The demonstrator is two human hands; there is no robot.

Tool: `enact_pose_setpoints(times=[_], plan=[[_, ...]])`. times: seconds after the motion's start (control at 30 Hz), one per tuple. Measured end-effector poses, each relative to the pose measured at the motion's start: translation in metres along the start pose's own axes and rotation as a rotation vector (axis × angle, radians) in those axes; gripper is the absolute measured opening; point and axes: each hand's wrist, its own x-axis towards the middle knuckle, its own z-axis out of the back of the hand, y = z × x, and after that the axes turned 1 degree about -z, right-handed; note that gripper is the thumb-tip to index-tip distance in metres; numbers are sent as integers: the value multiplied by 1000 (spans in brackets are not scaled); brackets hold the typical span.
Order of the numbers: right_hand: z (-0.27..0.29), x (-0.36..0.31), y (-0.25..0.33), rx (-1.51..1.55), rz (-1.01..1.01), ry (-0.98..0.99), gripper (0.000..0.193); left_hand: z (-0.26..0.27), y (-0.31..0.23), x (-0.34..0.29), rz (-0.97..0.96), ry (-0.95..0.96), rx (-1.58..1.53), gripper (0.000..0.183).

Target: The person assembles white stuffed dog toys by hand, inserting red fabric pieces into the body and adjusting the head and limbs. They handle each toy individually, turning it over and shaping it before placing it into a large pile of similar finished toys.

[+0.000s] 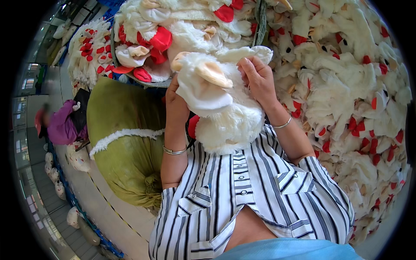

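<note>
Before my chest I hold a white fluffy plush toy point(227, 125) with a smooth white panel, peach-coloured pieces and a red part at its lower left. My left hand point(177, 104) is closed on the toy's left side, its fingers partly hidden behind the fabric. At the upper right of the toy, my right hand point(258, 80) pinches its edge between thumb and fingers, next to a smooth white flap point(253, 53). The toy looks soft and floppy; whether it is stuffed I cannot tell.
A large container point(258, 26) heaped with similar white and red plush pieces stands ahead. Another big heap point(333, 95) fills the right side. At my left sits a bulging olive-green sack point(125, 160) with a white fluffy strip across it. Farther left is a person in purple point(62, 123).
</note>
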Motion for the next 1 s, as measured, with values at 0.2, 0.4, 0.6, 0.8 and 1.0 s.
enact_pose_setpoints(times=[0.2, 0.4, 0.6, 0.8, 1.0], plan=[[3, 6, 3, 240, -56, -9, 23, -2, -12, -3, -145, -67, 84, 43], [19, 4, 8, 403, -165, 342, 31, 38, 4, 3, -231, -90, 223, 48], [66, 19, -5, 342, -110, 309, 32, 59, -30, -1, -215, -93, -383, 54], [36, 35, 23, -338, 73, 249, 36, 22, -27, 1, -454, -283, 272, 42], [-24, 32, 5, -19, -92, 507, 44, -42, -31, -8, -380, -134, 500, 25]])
